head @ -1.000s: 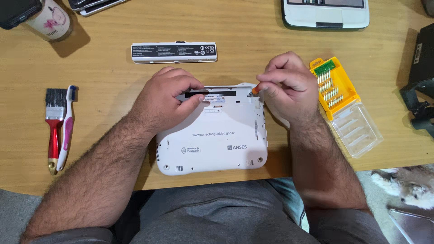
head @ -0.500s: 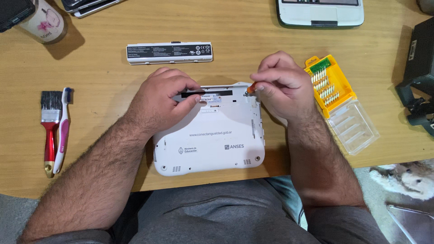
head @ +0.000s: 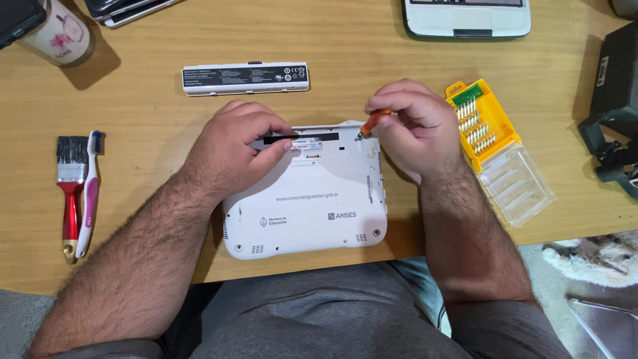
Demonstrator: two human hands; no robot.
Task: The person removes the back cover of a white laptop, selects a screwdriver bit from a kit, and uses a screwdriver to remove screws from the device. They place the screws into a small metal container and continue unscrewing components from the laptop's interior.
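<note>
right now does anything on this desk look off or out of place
The white laptop lies upside down with its battery bay empty; the battery sits apart on the table. The right hand holds a screwdriver at it. Nothing looks spilled or broken.

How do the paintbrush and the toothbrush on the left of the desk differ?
The paintbrush has a wide, flat block of dark bristles; the toothbrush has a small, narrow head. The paintbrush handle is red and thick with a gold tip; the toothbrush handle is thin, white and pink. The toothbrush reaches slightly further up the wooden table than the paintbrush. Both lie flat, side by side, heads away from the person, untouched by either hand.
</note>
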